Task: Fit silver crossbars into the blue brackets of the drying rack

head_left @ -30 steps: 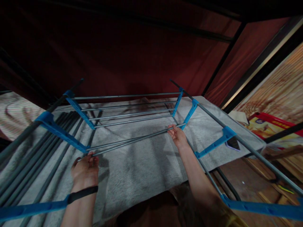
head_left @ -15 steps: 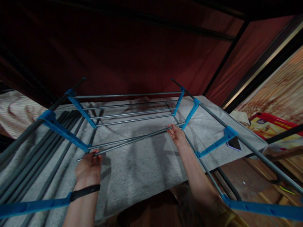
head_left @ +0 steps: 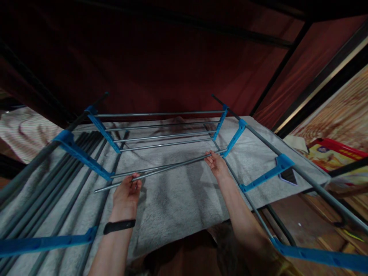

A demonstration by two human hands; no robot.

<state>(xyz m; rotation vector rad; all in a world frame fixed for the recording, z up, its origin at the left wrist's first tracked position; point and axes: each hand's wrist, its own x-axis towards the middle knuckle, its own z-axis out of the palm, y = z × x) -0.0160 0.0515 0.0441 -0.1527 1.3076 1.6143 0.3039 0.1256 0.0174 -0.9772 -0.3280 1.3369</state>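
Observation:
A thin grey metal rod point(head_left: 106, 188) slants across the near part of a rack frame, its left end sticking out free past my left hand. My left hand point(head_left: 126, 189), with a black band on its wrist, has its fingers closed round the rod. Near the rod's right end, my right hand point(head_left: 215, 164) pinches it close to a blue plastic bracket point(head_left: 235, 138). A second thin rod lies just behind, crossing the held one, its left end at another blue bracket point(head_left: 86, 157). My fingers partly hide where the rods meet on the right.
Several crossbars point(head_left: 166, 136) span the rack's far section. Loose grey tubes point(head_left: 57, 188) lie on the left of the grey cloth-covered table point(head_left: 178, 207). A phone point(head_left: 288, 176) rests at the right, near a red and yellow box point(head_left: 333, 155). Dark red fabric point(head_left: 161, 69) hangs behind.
My left hand has slid right along the rod, leaving more of its left end exposed. My right hand keeps its pinch near the right end. The view has shifted slightly.

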